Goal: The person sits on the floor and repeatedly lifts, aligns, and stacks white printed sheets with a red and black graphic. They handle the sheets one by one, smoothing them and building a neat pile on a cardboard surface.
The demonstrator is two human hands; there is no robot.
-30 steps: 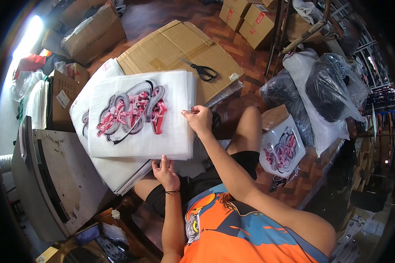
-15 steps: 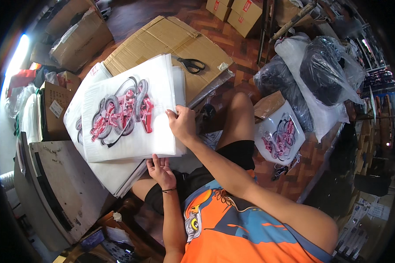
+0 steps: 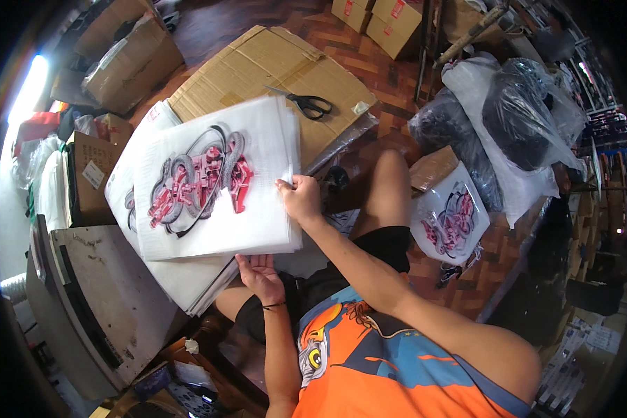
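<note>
A stack of whitish, translucent printed sheets [image 3: 258,209] with a red and grey snake-like design lies tilted in front of me. My right hand [image 3: 303,200] is closed on the right edge of the stack, its thumb bent against the sheets. At the near edge, my left hand [image 3: 261,280] is palm up with its fingers stretched out and touching the sheets; the fingertips are partly hidden by the edge. Beneath lies a larger pile of similar sheets [image 3: 171,277]. Black-handled scissors [image 3: 312,106] rest on the flattened cardboard [image 3: 258,59] just beyond.
At the right, a clear-wrapped printed piece [image 3: 453,221] lies on the wooden floor [image 3: 481,285]. Behind it are bulky plastic-wrapped bundles [image 3: 515,132]. Cardboard boxes [image 3: 393,28] stand at the back. A worn board [image 3: 118,292] is on my left.
The stack's upper sheets have shifted slightly, and their right edge looks blurred by motion. Both hands stay at the same edges; the whole view has moved slightly.
</note>
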